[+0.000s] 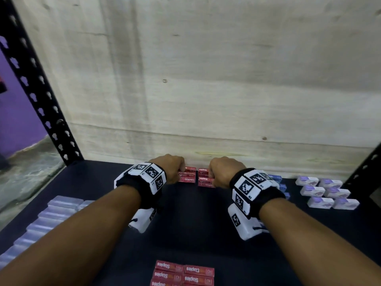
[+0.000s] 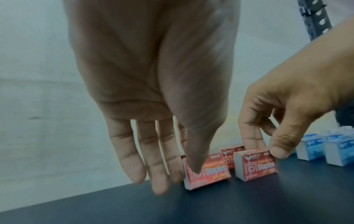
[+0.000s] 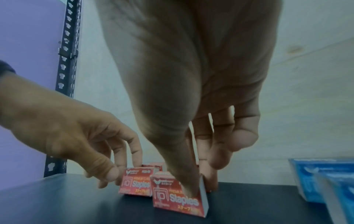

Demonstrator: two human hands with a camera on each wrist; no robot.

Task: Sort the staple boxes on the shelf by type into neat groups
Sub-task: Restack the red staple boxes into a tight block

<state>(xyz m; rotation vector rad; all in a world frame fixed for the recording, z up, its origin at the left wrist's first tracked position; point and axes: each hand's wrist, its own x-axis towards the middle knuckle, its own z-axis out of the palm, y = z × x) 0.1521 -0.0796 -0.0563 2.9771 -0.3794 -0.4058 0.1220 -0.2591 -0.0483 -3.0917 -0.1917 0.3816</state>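
Two small piles of red staple boxes stand at the back of the dark shelf (image 1: 195, 223), against the wooden panel. My left hand (image 1: 179, 172) pinches the left red box (image 1: 188, 176), thumb on its printed front and fingers behind it (image 2: 207, 174). My right hand (image 1: 212, 176) pinches the right red box (image 1: 204, 180) the same way, thumb pressed on the front face (image 3: 178, 200). A narrow gap separates the two piles. In the wrist views another red box stands behind each held one.
More red boxes (image 1: 183, 273) lie at the shelf's front edge. Clear plastic boxes (image 1: 51, 211) run in a row on the left. Blue boxes (image 1: 276, 179) sit just right of my right wrist, white-and-purple ones (image 1: 325, 193) further right. A black perforated post (image 1: 37, 89) rises at the left.
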